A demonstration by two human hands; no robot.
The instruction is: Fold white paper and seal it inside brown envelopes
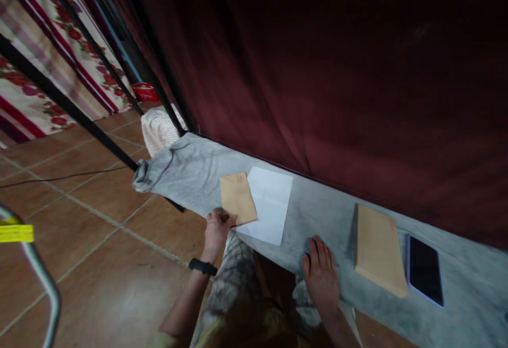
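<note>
Dark red curtain (317,73) hangs along the far side. Tiled floor (99,242) lies to the left. The table (317,216), covered in grey cloth, runs along the foot of the curtain. A stack of brown envelopes (379,247) lies on it to the right, with a phone (425,269) just beside it, screen dark. A white sheet (272,205) lies flat further left, and a single envelope (237,197) lies at an angle over its left edge. Left hand (216,229): forearm raised from below, dark band (202,267) at the wrist, fingers bent in narrow at the envelope's near corner and touching it; a firm pinch cannot be confirmed. Right hand (320,274): palm down on the cloth at the table's near edge, fingers straight and slightly spread, holding nothing, between the sheet and the stack.
</note>
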